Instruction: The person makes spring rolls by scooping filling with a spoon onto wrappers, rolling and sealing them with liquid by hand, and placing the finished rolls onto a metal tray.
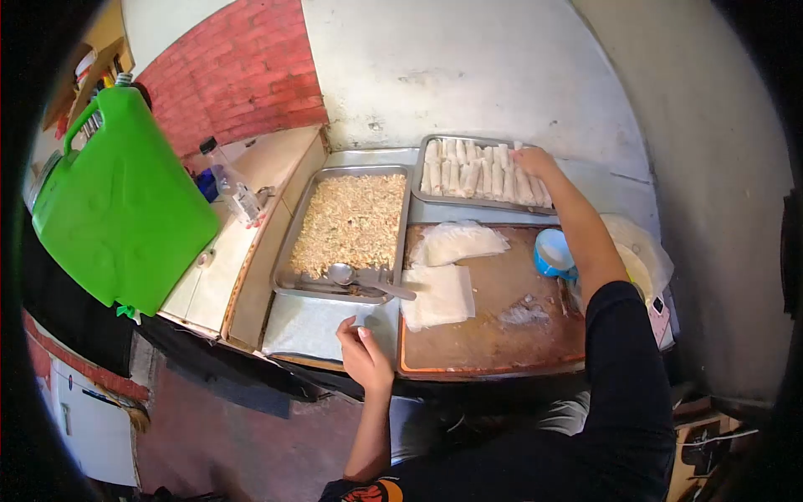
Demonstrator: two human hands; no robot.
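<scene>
My right hand [533, 161] reaches to the far tray [425, 199], its fingers pressed together at the right end of the rows of pale rolls [473, 171]; what they grip is too small to make out. Near the front edge of the counter my left hand [365, 356] hovers, fingers apart and holding nothing. Beyond it stands a metal tray [283, 272] of crumbly filling [351, 219] with a spoon [341, 274] in it. Square wrappers [438, 294] lie on the brown board [519, 339], beside a second wrapper stack [462, 243] under plastic.
A blue cup [552, 253] stands at the board's right side. Further right are a plastic-wrapped bowl [637, 266] and a phone [659, 321]. On the left ledge stand a green jerrycan [125, 197] and a clear bottle [232, 184].
</scene>
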